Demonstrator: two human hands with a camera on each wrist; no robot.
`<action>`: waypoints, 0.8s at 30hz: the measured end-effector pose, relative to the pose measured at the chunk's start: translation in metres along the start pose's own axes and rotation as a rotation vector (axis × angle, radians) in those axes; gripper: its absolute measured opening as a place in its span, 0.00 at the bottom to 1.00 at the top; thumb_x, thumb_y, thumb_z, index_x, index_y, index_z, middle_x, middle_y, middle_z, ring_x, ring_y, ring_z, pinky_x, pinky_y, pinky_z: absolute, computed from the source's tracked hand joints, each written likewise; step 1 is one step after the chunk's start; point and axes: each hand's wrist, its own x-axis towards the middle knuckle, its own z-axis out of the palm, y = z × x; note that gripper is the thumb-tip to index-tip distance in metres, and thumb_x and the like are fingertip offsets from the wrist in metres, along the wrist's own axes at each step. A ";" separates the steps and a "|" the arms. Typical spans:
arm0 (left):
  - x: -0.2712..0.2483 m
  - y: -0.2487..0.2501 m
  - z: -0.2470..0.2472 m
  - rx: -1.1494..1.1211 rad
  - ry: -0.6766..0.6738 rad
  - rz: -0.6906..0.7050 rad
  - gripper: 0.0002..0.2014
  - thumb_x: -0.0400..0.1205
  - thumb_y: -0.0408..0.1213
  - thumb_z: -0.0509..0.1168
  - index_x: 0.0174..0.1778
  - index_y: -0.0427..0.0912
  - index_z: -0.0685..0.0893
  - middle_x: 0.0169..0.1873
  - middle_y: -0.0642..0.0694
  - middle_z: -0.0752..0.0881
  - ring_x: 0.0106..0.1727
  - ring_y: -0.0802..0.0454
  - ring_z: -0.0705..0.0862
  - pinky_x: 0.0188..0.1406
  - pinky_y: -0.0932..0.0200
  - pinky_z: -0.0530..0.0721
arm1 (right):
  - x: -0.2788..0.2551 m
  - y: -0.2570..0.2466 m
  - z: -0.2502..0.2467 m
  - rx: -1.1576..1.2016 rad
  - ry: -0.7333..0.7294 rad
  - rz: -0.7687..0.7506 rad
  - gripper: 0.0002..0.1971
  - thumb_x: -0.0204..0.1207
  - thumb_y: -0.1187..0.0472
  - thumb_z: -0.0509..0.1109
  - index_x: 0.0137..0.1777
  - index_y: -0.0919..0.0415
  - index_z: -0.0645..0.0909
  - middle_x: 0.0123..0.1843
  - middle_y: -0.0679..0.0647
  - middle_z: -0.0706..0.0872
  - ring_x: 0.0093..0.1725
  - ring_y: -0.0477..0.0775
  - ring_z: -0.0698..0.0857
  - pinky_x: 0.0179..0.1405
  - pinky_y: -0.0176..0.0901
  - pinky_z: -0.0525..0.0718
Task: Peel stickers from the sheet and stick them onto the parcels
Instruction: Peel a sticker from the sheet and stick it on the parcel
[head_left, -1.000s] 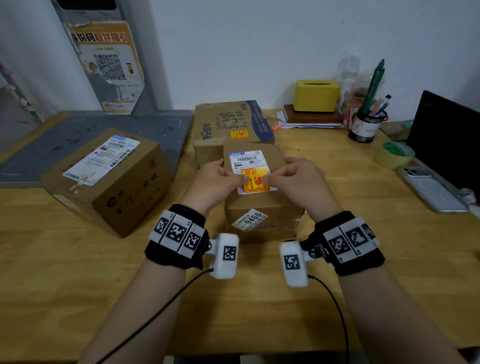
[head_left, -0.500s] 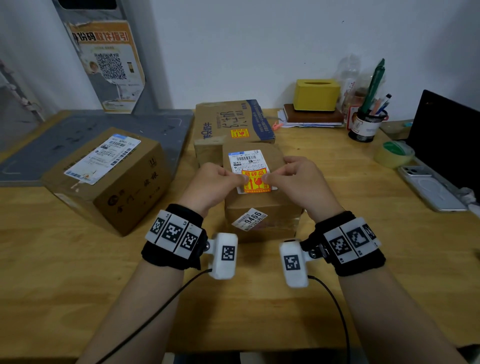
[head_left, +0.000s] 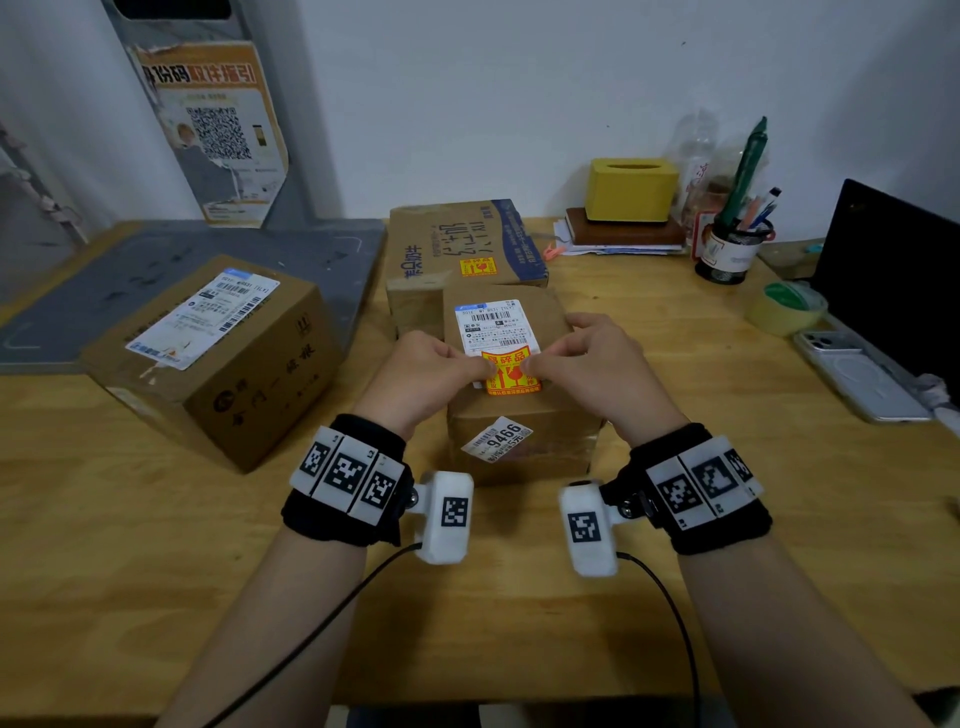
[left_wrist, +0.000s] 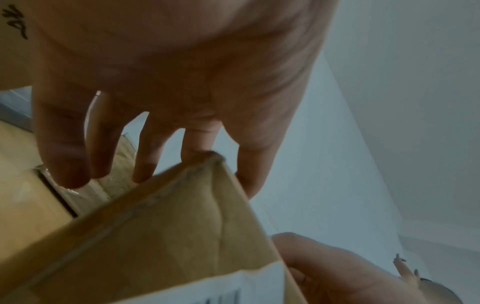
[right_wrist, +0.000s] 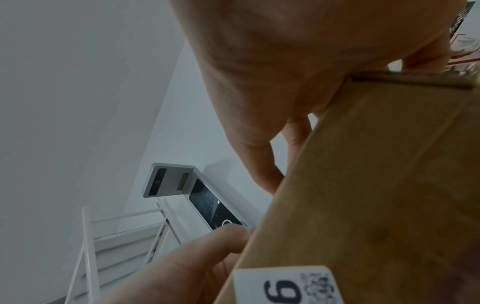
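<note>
Both hands were pinching the sticker (head_left: 511, 371), left hand (head_left: 423, 371) on one side & right hand (head_left: 587, 364) on the other, prob to keep it flat w/o wrinkles. It sat on top of the middle parcel (head_left: 519, 410), overlapping the white label (head_left: 493, 325).

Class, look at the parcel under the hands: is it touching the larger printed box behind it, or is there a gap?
Cannot tell. In the head view the small parcel overlaps the printed box behind it, hiding any contact line or gap; neither wrist view shows it plainly.
</note>
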 end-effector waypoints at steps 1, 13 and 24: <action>0.000 0.000 0.000 0.005 0.001 -0.002 0.09 0.77 0.40 0.77 0.44 0.37 0.93 0.42 0.52 0.92 0.43 0.64 0.87 0.35 0.65 0.80 | 0.000 0.000 0.000 0.005 -0.002 -0.002 0.10 0.66 0.43 0.84 0.28 0.42 0.87 0.84 0.43 0.71 0.83 0.58 0.67 0.77 0.72 0.68; -0.002 0.003 0.000 0.015 0.013 -0.016 0.09 0.77 0.42 0.78 0.44 0.39 0.94 0.39 0.54 0.91 0.40 0.66 0.85 0.32 0.66 0.77 | -0.004 -0.003 0.000 0.040 0.000 -0.009 0.11 0.69 0.48 0.83 0.30 0.47 0.87 0.86 0.47 0.69 0.82 0.55 0.69 0.78 0.67 0.70; -0.005 0.005 -0.001 0.010 0.007 -0.031 0.09 0.77 0.42 0.77 0.43 0.40 0.93 0.38 0.55 0.90 0.39 0.66 0.83 0.31 0.66 0.74 | -0.008 -0.006 -0.001 0.069 0.011 -0.009 0.10 0.69 0.48 0.83 0.31 0.48 0.88 0.85 0.46 0.70 0.82 0.53 0.70 0.79 0.68 0.68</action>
